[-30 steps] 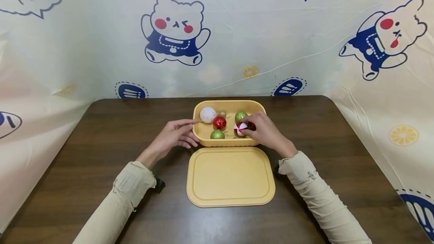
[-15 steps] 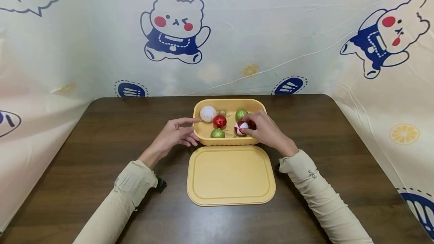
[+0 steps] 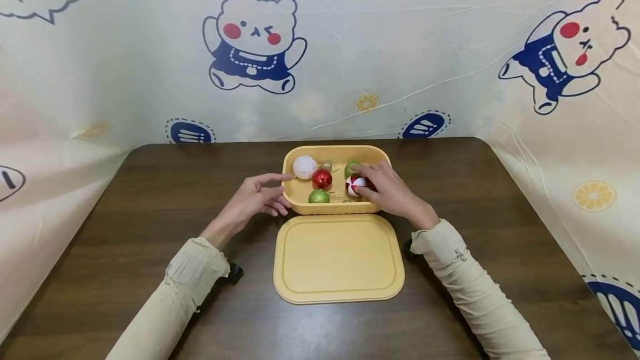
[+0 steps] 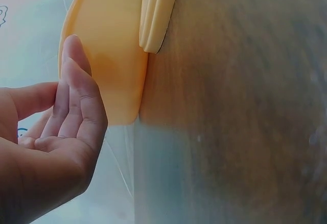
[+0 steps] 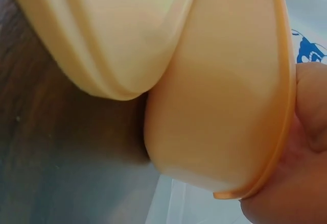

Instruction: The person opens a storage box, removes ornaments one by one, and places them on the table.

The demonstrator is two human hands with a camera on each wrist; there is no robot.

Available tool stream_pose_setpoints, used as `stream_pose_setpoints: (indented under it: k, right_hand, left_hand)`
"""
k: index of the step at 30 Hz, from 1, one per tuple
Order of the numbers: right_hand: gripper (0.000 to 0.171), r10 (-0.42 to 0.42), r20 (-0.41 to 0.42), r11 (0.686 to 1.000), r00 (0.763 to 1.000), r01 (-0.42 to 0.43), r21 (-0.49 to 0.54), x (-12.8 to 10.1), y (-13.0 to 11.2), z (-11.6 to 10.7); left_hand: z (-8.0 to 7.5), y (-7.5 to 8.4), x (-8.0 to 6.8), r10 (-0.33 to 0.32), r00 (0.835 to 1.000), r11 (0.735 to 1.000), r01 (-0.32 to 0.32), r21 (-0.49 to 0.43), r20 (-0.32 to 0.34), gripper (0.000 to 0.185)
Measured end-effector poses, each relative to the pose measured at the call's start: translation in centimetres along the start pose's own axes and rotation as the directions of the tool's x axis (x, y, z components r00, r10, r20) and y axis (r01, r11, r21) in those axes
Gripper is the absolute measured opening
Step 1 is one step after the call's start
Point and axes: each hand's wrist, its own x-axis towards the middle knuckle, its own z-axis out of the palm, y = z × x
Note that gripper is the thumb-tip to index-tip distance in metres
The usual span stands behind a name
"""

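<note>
In the head view a yellow box (image 3: 338, 209) stands open at the back of the table. Several Christmas baubles lie inside: a speckled white one (image 3: 304, 167), a shiny red one (image 3: 322, 179), a green glitter one (image 3: 319, 196), another green one (image 3: 352, 169) and a small gold one (image 3: 326, 165). My right hand (image 3: 392, 190) reaches over the box's right wall, its thumb and index finger around a red-and-white bauble (image 3: 353, 186). A dark red bauble is partly hidden behind those fingers. With relaxed fingers, my left hand (image 3: 252, 200) touches the box's left rim; the wrist view shows it beside the wall (image 4: 115, 63).
A yellow lid (image 3: 339, 260) lies flat on the dark wooden table (image 3: 150, 199), just in front of the box. Behind the table hangs a pale cloth (image 3: 340, 43) with printed bears. Both wrists wear small dark devices.
My right index finger has stretched farther over the back green bauble, and the thumb has shifted up slightly on the red-and-white one. My left hand stays at the rim.
</note>
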Motion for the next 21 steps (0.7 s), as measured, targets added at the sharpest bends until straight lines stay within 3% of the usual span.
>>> stream_pose_setpoints:
  k: [8, 21]
  right_hand:
    - [0.041, 0.052, 0.015, 0.997, 0.999, -0.053, 0.058, -0.14, -0.11, -0.37]
    - [0.038, 0.124, -0.043, 0.971, 0.991, -0.112, 0.213, 0.05, 0.05, -0.92]
  left_hand:
    - [-0.05, -0.09, 0.04, 0.015, 1.0, 1.0, -0.015, 0.002, 0.01, 0.039]
    - [-0.04, -0.21, 0.15, 0.027, 1.0, 1.0, -0.027, 0.009, 0.01, 0.039]
